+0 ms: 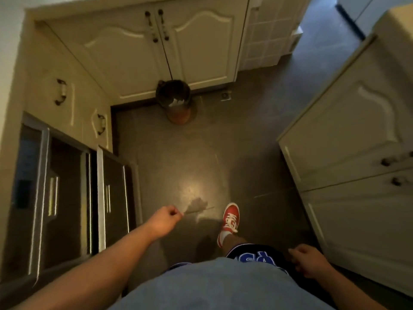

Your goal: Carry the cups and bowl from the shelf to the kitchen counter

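No cups, bowl or shelf show in the head view. My left hand (166, 218) swings out over the dark floor, fingers curled shut and holding nothing. My right hand (307, 261) hangs low beside my hip near the right cabinet, fingers curled loosely with nothing in them. The edge of the kitchen counter (29, 12) runs along the top left above the cream cabinets.
Cream cabinet doors (156, 48) stand ahead, with a dark bin (175, 97) on the floor before them. Steel-fronted appliances (67, 193) line the left. More cream cabinets (348, 142) line the right. My red shoe (230, 218) steps on the dark floor (178, 157).
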Available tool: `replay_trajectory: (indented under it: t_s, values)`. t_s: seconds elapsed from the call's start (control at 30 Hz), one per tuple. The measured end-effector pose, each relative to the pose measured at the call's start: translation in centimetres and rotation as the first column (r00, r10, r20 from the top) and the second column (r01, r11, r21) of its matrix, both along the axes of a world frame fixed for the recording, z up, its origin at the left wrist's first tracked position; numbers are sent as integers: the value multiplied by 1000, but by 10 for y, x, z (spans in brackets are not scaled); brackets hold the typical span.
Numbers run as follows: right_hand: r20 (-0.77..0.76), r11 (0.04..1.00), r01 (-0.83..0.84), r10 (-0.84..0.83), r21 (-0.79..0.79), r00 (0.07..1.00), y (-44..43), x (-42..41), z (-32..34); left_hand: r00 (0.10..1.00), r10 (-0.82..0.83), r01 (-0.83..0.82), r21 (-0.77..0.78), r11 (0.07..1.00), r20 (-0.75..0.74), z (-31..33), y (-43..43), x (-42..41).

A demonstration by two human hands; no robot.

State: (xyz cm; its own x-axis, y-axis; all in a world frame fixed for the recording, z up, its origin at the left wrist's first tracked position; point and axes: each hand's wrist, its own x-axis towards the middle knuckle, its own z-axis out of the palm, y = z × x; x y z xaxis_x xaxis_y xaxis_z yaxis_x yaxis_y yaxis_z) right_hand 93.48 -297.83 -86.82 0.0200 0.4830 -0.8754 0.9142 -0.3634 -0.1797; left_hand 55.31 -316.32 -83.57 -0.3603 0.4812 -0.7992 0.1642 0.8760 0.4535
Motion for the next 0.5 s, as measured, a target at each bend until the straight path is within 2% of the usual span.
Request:
replay_trajectory:
  t_s: [0.2, 0.5]
  values:
    - [-32, 994, -101, 100, -31, 994, 110, -57, 1, 1000, -19, 20, -61, 998, 12, 16, 79, -30]
    - [-163, 986, -148, 159, 76, 974, 261, -206, 14, 998, 54, -58, -194, 979, -24, 8, 118, -109]
